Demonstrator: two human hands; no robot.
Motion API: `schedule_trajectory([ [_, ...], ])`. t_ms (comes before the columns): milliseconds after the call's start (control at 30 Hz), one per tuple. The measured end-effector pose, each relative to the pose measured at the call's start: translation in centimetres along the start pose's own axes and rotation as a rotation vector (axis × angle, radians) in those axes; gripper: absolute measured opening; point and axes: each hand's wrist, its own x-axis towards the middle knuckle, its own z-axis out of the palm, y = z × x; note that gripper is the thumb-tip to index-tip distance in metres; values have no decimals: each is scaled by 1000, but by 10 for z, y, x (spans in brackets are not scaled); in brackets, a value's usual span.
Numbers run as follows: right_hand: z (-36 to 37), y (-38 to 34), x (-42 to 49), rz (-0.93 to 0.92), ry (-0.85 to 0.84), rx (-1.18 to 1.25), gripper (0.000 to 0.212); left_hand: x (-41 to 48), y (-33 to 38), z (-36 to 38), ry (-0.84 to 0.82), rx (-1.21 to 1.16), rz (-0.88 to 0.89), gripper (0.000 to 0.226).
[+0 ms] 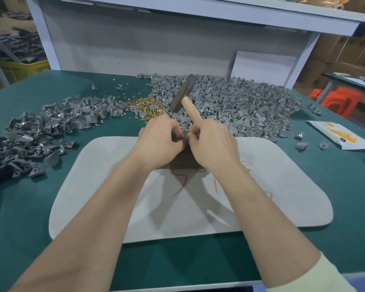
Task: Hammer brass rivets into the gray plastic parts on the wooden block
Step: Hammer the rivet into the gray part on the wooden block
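- At the middle of the bench [346, 207], in the head view, we are finding both hands meeting over the wooden block [183, 160]. It is lying on the pale gray mat [293, 175] and showing only as a dark brown patch below the knuckles.
- We are seeing the right hand [212, 145] gripping the hammer [185, 98] by its wooden handle, while its fingertips are also reaching in towards the left hand [160, 142].
- We are seeing the left hand curling its fingers towards that same spot. Something small and dark is sitting between the two sets of fingertips, but we cannot tell whether it is a gray part, nor whether the left hand is pinching it.
- We are taking one relation as decisive. The hammer's long axis is running from the right hand up and away from the person, leaning slightly left. Its head is therefore hanging over the big heap of gray plastic parts [251, 102], beyond the block and not above it.
- We are judging that a blow calls for the head swinging back towards the person and down onto the spot under the fingertips, with the left fingers drawing clear first.
- We are placing the brass rivets [143, 106] in a heap just beyond the left hand, the nearer hand for picking one up. A second heap [40, 131] of gray parts is spreading well off to the left.
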Motion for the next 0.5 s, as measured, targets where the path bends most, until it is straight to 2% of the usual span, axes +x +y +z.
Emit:
schedule_trajectory([
  [233, 0, 5, 2, 6, -51, 57, 13, -1, -4, 3, -9, -11, 18, 13],
  [333, -1, 12, 4, 9, -26, 187, 14, -1, -3, 3, 11, -20, -5, 13],
  [433, -11, 20, 2, -35, 69, 352, 33, 1, -5, 0, 66, -12, -86, 22],
  [500, -21, 28, 0, -77, 115, 329, 47, 3, -7, -1, 80, -10, -135, 23],
])
